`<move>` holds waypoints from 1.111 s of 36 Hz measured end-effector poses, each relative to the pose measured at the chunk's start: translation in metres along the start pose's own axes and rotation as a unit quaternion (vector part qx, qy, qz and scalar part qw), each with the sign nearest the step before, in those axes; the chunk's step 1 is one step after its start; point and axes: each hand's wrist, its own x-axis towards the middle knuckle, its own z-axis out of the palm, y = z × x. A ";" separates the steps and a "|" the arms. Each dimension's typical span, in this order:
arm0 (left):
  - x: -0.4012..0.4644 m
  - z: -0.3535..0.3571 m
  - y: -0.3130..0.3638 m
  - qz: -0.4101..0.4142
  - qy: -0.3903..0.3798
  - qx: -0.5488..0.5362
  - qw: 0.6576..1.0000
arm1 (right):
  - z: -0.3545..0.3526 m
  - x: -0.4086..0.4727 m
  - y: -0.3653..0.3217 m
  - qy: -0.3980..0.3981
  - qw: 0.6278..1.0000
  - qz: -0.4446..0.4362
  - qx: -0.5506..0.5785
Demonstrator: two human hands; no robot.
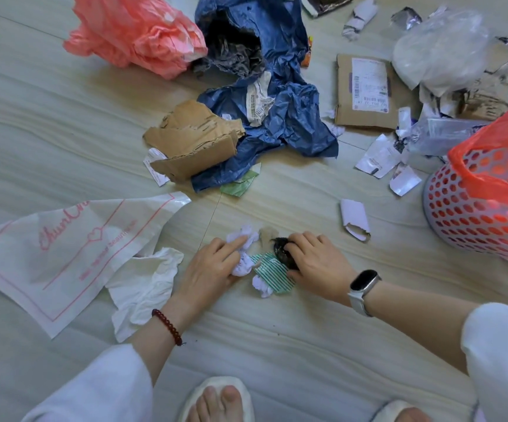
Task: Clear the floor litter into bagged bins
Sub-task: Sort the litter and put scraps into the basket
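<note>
1. Reaching down to the floor (63, 123), the left hand (207, 269) is laid on a crumpled white tissue (242, 249); the pointing finger is stretched over the top of it and the thumb is tucked under it, so the tissue is pinched.
2. The right hand (316, 266) is curled round a small dark clump (283, 249), which is held against the floor.
3. A bead bracelet (167, 325) is worn on the left wrist and a watch (363, 289) on the right wrist. White sleeves are seen on both arms.
4. The floor is pale, with wavy wood-like lines. Two toes in white slippers are seen at the bottom edge.
5. A green striped wrapper (272, 272) lies between the two hands, just beside the tissue.
6. A white bag with pink writing (63, 254) is spread out at the left edge.
7. A torn blue bag (277, 117) and brown cardboard (194, 141) are piled in the middle, farther away.
8. A bin with round holes (472, 214), lined with a red bag (502, 159), stands at the right edge. More scraps of paper and plastic lie near it.
</note>
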 end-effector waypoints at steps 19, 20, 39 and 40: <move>-0.027 -0.035 0.013 -0.150 0.096 0.009 0.984 | -0.013 -0.004 -0.019 0.017 0.993 -0.014 0.117; -0.028 -0.038 0.012 -0.158 0.089 0.007 0.983 | -0.012 -0.002 -0.023 0.017 0.993 -0.033 0.110; -0.056 -0.046 0.007 -0.205 0.068 -0.026 0.976 | 0.005 0.000 -0.052 -0.008 0.992 -0.115 0.049; -0.056 -0.046 0.007 -0.199 0.069 -0.037 0.977 | 0.006 0.000 -0.053 -0.004 0.991 -0.125 0.043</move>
